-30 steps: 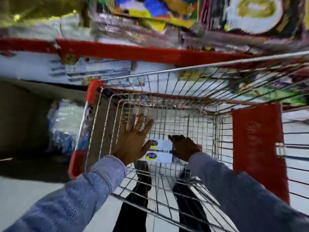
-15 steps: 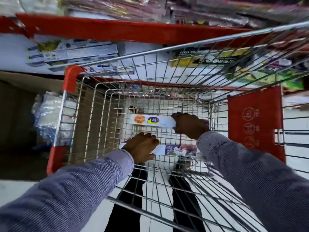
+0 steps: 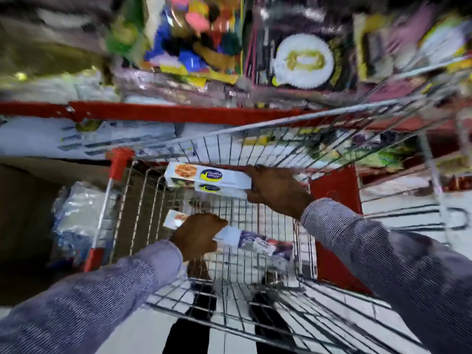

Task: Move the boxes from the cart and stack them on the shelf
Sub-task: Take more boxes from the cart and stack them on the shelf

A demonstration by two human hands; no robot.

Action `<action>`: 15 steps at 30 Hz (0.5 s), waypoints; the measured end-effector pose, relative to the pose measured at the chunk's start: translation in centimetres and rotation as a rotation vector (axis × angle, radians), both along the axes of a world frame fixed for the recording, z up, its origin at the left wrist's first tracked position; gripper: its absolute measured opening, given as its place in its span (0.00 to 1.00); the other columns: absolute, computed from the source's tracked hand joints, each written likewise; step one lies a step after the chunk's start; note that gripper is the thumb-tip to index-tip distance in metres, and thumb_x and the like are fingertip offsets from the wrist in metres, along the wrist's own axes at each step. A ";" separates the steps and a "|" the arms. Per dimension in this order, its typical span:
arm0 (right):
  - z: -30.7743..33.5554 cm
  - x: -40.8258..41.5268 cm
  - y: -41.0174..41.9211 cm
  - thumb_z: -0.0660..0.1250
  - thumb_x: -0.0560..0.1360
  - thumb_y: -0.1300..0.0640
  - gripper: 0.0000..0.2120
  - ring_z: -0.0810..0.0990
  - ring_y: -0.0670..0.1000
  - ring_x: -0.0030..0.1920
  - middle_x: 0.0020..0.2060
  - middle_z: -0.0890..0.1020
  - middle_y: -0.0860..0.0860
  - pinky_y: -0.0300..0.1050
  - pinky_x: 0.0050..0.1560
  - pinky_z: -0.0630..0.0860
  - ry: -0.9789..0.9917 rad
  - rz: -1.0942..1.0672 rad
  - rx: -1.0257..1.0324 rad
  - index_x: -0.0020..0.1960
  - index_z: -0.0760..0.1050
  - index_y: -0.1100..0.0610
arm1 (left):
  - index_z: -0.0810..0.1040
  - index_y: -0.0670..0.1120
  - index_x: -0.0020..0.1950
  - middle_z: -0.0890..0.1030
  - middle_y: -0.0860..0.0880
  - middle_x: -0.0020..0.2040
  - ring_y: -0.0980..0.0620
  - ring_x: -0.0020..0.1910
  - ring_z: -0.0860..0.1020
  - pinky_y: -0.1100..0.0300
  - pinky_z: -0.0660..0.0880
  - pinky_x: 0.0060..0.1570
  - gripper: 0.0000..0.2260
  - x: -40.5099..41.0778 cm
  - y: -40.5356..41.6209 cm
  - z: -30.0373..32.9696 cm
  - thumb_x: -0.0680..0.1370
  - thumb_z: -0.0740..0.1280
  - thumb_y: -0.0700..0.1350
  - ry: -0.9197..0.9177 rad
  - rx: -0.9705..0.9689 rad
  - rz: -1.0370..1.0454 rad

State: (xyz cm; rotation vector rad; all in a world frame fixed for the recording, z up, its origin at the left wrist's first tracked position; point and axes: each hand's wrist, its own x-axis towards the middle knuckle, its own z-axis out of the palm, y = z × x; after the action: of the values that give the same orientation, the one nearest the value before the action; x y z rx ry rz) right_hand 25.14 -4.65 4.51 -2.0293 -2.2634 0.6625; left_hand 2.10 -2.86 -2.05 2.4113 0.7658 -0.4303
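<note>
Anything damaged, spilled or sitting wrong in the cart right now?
Nothing stands out. The right hand grips what looks like two stacked boxes, the left hand a lower box; all look intact. Motion blur hides the shelf goods.

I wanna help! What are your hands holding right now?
Left hand: closed on a long box low in the cart.
Right hand: closed on the end of a raised box.

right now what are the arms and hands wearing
Both arms wear long sleeves of blue-grey cloth with a fine stripe, the left sleeve and right sleeve buttoned close at the wrist. The left hand and right hand are bare: no gloves, rings or watch visible.
</note>
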 end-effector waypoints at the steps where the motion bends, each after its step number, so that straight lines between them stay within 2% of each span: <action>1: 2.6 0.0 0.8 0.67 0.74 0.49 0.24 0.80 0.61 0.52 0.54 0.80 0.58 0.52 0.47 0.77 0.007 -0.006 0.008 0.67 0.67 0.55 | 0.80 0.43 0.59 0.85 0.40 0.53 0.37 0.50 0.83 0.45 0.81 0.48 0.25 0.3 0.9 3.1 0.64 0.76 0.46 -0.012 0.042 -0.002; 4: 10.2 0.1 2.3 0.68 0.74 0.48 0.26 0.79 0.61 0.56 0.58 0.79 0.58 0.53 0.52 0.75 0.004 0.015 0.076 0.68 0.65 0.54 | 0.80 0.50 0.58 0.85 0.45 0.52 0.41 0.51 0.82 0.50 0.80 0.45 0.23 0.9 2.5 11.8 0.64 0.70 0.53 -0.077 0.193 0.003; 7: 18.7 0.5 4.2 0.69 0.74 0.48 0.26 0.80 0.59 0.54 0.57 0.81 0.56 0.47 0.45 0.70 0.000 0.047 0.225 0.69 0.65 0.50 | 0.81 0.53 0.55 0.86 0.48 0.47 0.45 0.48 0.83 0.55 0.78 0.39 0.22 1.0 4.5 20.3 0.64 0.72 0.59 -0.124 0.324 0.042; 8: 23.4 0.6 5.1 0.69 0.74 0.48 0.25 0.80 0.59 0.53 0.56 0.81 0.55 0.46 0.43 0.69 -0.015 0.067 0.291 0.68 0.66 0.50 | 0.82 0.54 0.52 0.86 0.49 0.44 0.47 0.45 0.83 0.57 0.75 0.36 0.21 1.1 5.6 24.5 0.63 0.73 0.59 -0.140 0.391 0.049; 9: 24.8 0.4 4.8 0.69 0.74 0.48 0.24 0.81 0.59 0.53 0.56 0.81 0.55 0.46 0.42 0.68 -0.016 0.061 0.288 0.67 0.66 0.50 | 0.82 0.54 0.51 0.86 0.50 0.42 0.48 0.43 0.83 0.59 0.71 0.33 0.21 0.8 5.1 25.8 0.62 0.75 0.60 -0.140 0.387 0.085; 10: 30.1 0.6 5.2 0.68 0.75 0.49 0.23 0.80 0.60 0.53 0.56 0.81 0.56 0.48 0.41 0.68 -0.066 0.078 0.362 0.67 0.67 0.52 | 0.82 0.55 0.53 0.86 0.51 0.41 0.49 0.42 0.83 0.60 0.68 0.33 0.23 0.6 5.8 30.8 0.60 0.75 0.60 -0.168 0.494 0.108; 13: 34.7 0.7 6.0 0.66 0.76 0.48 0.22 0.79 0.61 0.54 0.56 0.80 0.57 0.47 0.40 0.63 -0.128 0.082 0.406 0.67 0.67 0.53 | 0.79 0.61 0.61 0.86 0.54 0.46 0.52 0.46 0.82 0.59 0.72 0.38 0.29 1.1 7.5 35.0 0.60 0.73 0.62 -0.152 0.490 0.158; 15: 39.6 1.2 6.4 0.66 0.76 0.48 0.21 0.79 0.60 0.55 0.56 0.80 0.57 0.45 0.42 0.63 -0.148 0.055 0.482 0.66 0.68 0.54 | 0.79 0.62 0.60 0.86 0.54 0.48 0.52 0.48 0.82 0.59 0.77 0.43 0.31 0.7 8.8 39.5 0.57 0.71 0.65 -0.214 0.548 0.183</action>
State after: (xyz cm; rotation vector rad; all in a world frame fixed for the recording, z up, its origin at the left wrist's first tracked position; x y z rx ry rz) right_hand 26.35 1.71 44.07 -1.8309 -2.2727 -0.0426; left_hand 2.82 5.98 37.45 2.7834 1.1036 0.1328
